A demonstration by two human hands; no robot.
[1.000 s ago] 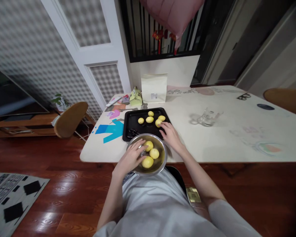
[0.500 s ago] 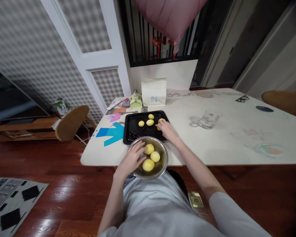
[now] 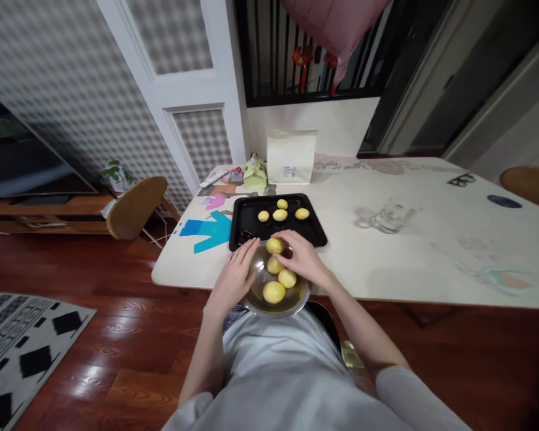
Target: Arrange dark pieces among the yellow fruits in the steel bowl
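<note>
A yellow lemon (image 3: 275, 245) is held in the fingers of my right hand (image 3: 303, 258), just over the far rim of a shiny metal bowl (image 3: 296, 306). Inside the bowl lie three more lemons, among them a large one (image 3: 273, 292) nearest me. My left hand (image 3: 234, 276) rests at the bowl's left rim with its fingers stretched out and the thumb apart, holding no lemon. Beyond the bowl lies a black tray (image 3: 247, 222) bearing several lemons, one (image 3: 302, 214) on its right side. A small dark item (image 3: 248, 234) on the tray is partly hidden.
The white table (image 3: 350, 263) carries a clear glass pitcher (image 3: 388, 220) on the right and eyeglasses (image 3: 461, 179) farther off. Behind the tray stand a cream paper bag (image 3: 291, 158) and a green pack (image 3: 255, 173). A wooden chair (image 3: 137, 209) is at the left.
My right hand has taken a lemon from the tray's right side and brought it left and nearer to the bowl. My left hand stays at the bowl, its fingers now closer together.
</note>
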